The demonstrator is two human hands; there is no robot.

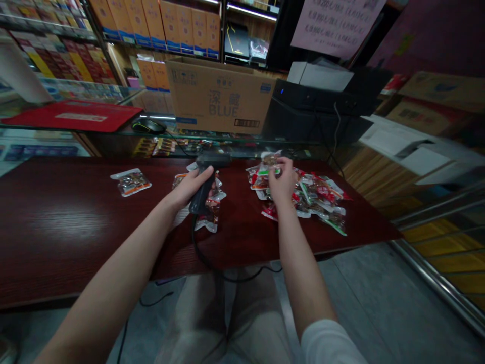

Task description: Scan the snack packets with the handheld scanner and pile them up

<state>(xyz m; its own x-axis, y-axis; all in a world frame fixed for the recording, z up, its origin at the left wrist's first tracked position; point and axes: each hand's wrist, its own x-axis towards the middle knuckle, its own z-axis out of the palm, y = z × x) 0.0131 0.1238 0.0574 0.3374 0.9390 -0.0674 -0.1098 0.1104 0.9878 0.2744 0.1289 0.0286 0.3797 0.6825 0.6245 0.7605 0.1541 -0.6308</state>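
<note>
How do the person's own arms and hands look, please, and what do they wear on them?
The left hand and the right hand are bare, without gloves, and no watch or bracelet shows. The forearms are uncovered. A plain white sleeve shows on the right arm at the bottom edge of the view.

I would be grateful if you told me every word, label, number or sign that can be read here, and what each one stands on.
"深藏" and "BLUE": printed on the cardboard carton.
Barcode sticker on that carton: digits too small to read.
Pink paper notice: lines of Chinese, too blurred to read.
White label on the red mat: too blurred to read.
Snack packets: print too small to read.
</note>
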